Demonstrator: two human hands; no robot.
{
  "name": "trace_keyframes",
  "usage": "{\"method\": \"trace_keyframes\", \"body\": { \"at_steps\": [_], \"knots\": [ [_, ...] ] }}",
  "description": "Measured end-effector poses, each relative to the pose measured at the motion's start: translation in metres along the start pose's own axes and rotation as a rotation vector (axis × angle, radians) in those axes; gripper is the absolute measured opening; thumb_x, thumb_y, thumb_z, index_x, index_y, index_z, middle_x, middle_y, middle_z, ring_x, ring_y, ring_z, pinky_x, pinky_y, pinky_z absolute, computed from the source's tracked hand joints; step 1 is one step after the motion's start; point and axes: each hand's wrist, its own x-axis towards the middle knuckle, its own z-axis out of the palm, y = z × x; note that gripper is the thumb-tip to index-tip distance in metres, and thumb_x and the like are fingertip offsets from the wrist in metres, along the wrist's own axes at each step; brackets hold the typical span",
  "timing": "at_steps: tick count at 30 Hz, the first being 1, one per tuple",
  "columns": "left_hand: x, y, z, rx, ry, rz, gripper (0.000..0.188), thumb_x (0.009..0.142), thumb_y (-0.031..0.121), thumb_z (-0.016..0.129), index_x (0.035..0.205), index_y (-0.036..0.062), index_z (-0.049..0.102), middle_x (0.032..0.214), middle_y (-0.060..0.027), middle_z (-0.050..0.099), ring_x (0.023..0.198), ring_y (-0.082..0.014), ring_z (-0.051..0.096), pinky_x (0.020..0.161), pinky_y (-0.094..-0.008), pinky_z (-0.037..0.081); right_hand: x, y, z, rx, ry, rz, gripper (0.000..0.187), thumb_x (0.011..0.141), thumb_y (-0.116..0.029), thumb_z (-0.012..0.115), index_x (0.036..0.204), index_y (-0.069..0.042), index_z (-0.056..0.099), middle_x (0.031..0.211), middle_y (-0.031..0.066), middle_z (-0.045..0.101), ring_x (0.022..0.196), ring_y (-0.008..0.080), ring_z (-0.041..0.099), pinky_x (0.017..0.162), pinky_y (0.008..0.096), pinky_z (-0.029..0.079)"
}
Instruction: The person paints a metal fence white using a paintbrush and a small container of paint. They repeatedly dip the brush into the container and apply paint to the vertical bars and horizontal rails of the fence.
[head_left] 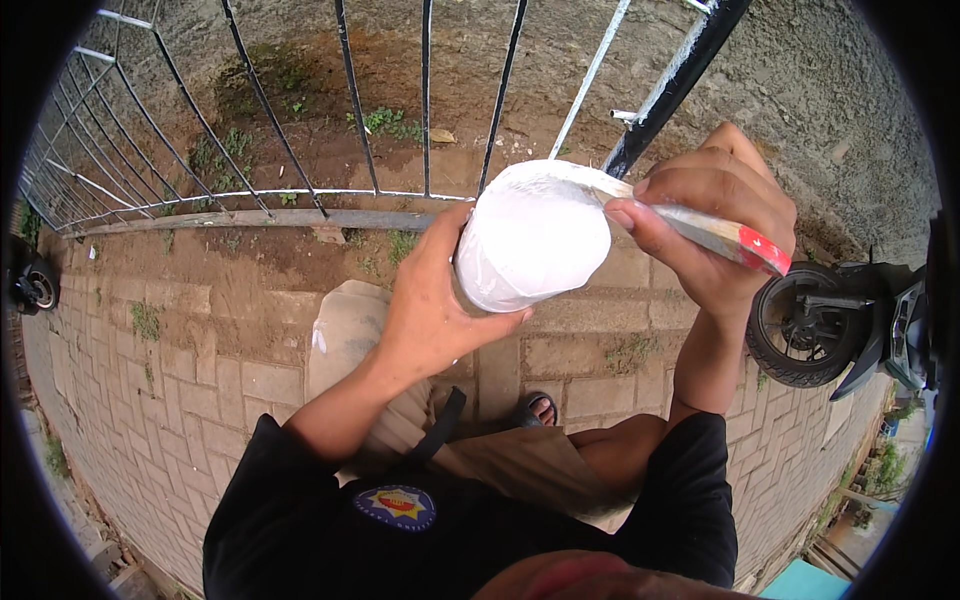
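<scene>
My left hand (430, 300) is wrapped round a cup (510, 296) of white paint, tilted so that its mouth faces up toward me. White paint coats the rim and the inside. In my right hand (715, 215) is a paintbrush (700, 226) with a worn grey-and-wood handle and a red end. Its head rests at the right side of the cup's rim, and the bristles are hard to tell from the white paint. Just beyond the cup stands a metal fence (427, 100) with dark bars, some of them coated white, and a thick black post (680, 85) partly streaked with white.
A rough grey wall (840, 130) rises behind the fence. Bare soil and small weeds (385, 122) lie at its foot. Brick paving (240, 380) spreads beneath me. A motorcycle (830, 320) stands close on the right, and another vehicle's wheel (38, 285) shows at the far left.
</scene>
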Motion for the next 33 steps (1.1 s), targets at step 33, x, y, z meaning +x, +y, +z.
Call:
{"method": "trace_keyframes", "body": {
  "at_steps": [33],
  "knots": [
    [-0.002,0.007,-0.008,-0.174,0.0,-0.135,0.087,0.064,0.013,0.092,0.137,-0.0009,0.047,0.126,-0.0144,0.062,0.119,-0.0238,0.06,0.103,-0.038,0.046,-0.012,0.001,-0.018,0.468,0.295,0.672,0.018,0.083,-0.013,0.085,0.083,-0.001,0.072,0.078,0.0057,0.071,0.07,0.0094,0.066,0.06,0.0222,0.048]
  ]
}}
